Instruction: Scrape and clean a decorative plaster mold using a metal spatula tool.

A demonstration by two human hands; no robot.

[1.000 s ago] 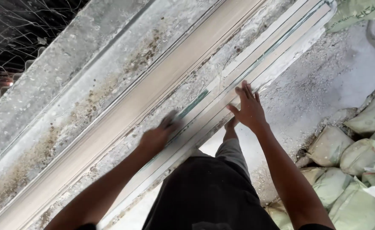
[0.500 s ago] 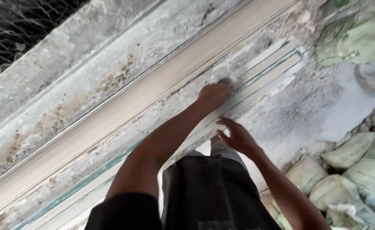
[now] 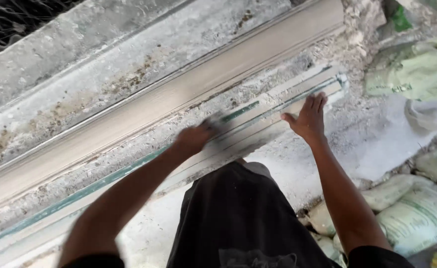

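Pressing flat, open right hand (image 3: 309,118) on pale moulding strip (image 3: 278,106); left hand (image 3: 194,138) blurred, grip unclear.

We recorded the long moulding strip (image 3: 258,106) as off-white, with a green stripe running along its length and pale grey dust across it. The broad beam (image 3: 179,92) beside it was a flat beige-tan. We noted the concrete ledge (image 3: 79,54) as mottled grey, marked with brown, rust-like stains. The floor (image 3: 377,144) was whitish grey with a powdery, speckled look. The sacks (image 3: 407,213) were pale green to off-white with darker green printing. The person's trousers (image 3: 243,218) were black, and the netting (image 3: 15,20) showed thin pale lines over a dark ground.
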